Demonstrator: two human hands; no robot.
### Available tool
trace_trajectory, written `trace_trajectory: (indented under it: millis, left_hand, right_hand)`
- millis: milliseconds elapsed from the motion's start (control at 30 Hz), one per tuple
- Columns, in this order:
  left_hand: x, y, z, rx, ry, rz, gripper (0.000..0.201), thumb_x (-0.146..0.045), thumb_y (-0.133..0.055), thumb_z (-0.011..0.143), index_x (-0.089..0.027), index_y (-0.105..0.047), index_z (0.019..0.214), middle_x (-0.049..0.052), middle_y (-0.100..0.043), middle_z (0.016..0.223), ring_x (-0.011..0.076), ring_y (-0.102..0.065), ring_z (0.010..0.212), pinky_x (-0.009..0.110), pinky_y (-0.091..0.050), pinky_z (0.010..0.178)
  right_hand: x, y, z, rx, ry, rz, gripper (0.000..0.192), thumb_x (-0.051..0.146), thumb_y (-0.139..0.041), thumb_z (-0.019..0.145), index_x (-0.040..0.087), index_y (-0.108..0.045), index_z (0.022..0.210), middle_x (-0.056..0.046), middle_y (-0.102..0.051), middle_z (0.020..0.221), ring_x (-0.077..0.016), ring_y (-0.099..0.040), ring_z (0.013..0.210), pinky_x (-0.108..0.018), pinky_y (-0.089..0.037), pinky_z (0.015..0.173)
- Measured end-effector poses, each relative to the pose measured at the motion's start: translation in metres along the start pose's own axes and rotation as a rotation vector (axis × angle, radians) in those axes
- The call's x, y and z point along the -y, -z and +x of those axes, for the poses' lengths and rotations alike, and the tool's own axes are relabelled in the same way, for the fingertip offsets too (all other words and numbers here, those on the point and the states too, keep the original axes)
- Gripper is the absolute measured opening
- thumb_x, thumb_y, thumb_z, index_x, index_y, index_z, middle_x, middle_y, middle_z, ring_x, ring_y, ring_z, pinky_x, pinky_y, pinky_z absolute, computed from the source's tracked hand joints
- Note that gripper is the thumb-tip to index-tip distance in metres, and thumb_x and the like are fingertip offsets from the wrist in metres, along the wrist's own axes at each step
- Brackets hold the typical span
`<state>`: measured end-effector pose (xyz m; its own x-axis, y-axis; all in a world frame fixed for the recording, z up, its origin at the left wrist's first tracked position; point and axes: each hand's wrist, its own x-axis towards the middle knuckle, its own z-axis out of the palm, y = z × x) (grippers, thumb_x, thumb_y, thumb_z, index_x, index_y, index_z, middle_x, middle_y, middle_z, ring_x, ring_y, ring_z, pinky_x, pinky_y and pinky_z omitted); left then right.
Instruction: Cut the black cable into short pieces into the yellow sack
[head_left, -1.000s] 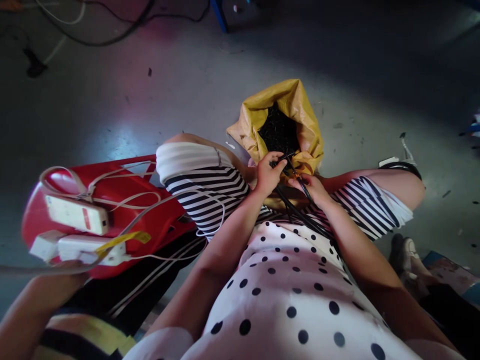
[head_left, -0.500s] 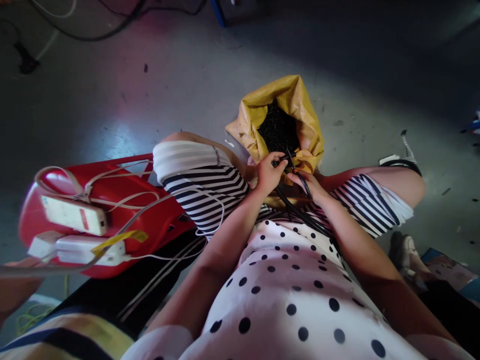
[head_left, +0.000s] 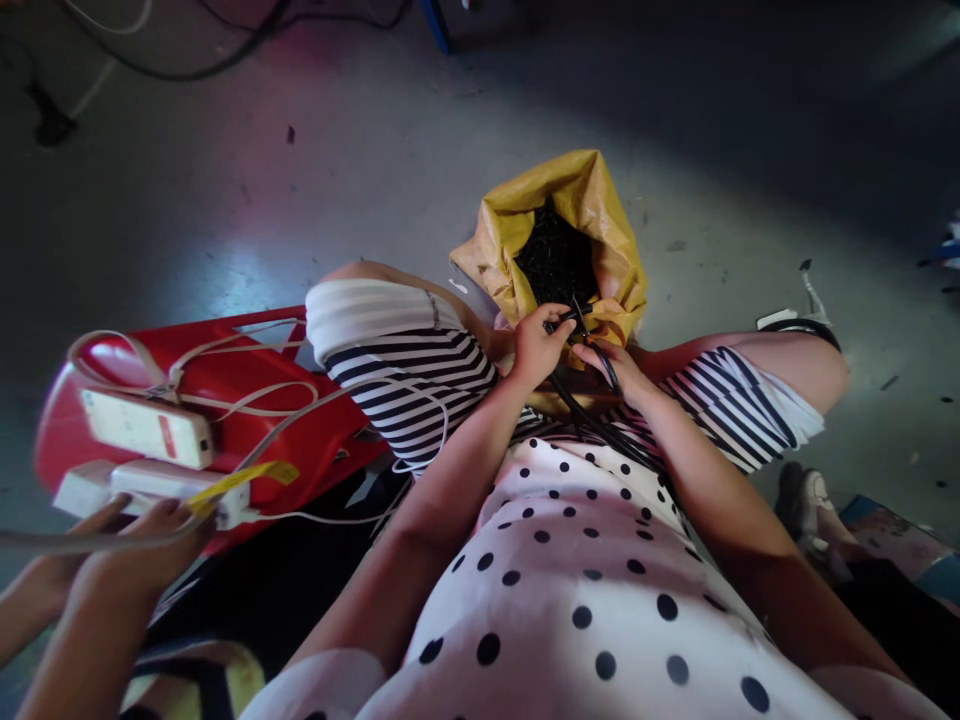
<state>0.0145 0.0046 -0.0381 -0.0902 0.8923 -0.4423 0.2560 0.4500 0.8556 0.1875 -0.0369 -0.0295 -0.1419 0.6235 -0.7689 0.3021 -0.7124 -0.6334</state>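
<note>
I sit with a yellow bag (head_left: pixel 604 225) standing open between my knees; it is full of small black pieces (head_left: pixel 556 262). My left hand (head_left: pixel 535 347) pinches a small black piece at the bag's near rim. My right hand (head_left: pixel 615 368) grips a bundle of black cables (head_left: pixel 600 425) that runs down across my lap. The two hands nearly touch at the cable ends, where a bit of orange shows.
A red plastic stool (head_left: pixel 225 395) at the left carries white power strips (head_left: pixel 146 428) and tangled white cords. Another person's hands (head_left: pixel 124 555) reach toward them at the lower left. Dark cables lie on the grey floor far left. A shoe (head_left: pixel 806 500) is at the right.
My hands have hardly moved at the bag's rim. The other person's hands have come up to the power strips at the lower left.
</note>
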Motion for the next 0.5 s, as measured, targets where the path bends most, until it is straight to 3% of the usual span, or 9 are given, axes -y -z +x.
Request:
trace_trajectory:
  millis: [200,500]
  left_hand:
    - [0.009,0.001,0.003,0.121,-0.005,0.013,0.016,-0.008,-0.076,0.086,-0.021,-0.08,0.095,0.003,-0.082,0.096,0.0203,-0.076,0.096,0.031,-0.058,0.093]
    - [0.026,-0.009,0.005,0.061,0.089,0.02,0.016,-0.006,-0.078,0.087,-0.02,-0.081,0.095,0.004,-0.081,0.097,0.0204,-0.077,0.099,0.033,-0.059,0.099]
  right_hand:
    - [0.001,-0.004,0.002,0.016,-0.035,-0.032,0.077,0.102,-0.071,0.076,0.026,-0.056,0.076,-0.002,-0.06,0.062,-0.0209,-0.06,0.058,-0.033,-0.046,0.054]
    - [-0.011,-0.015,0.007,-0.092,-0.115,-0.036,0.079,0.105,-0.074,0.068,0.029,-0.054,0.07,0.001,-0.051,0.046,-0.0194,-0.051,0.04,-0.034,-0.04,0.042]
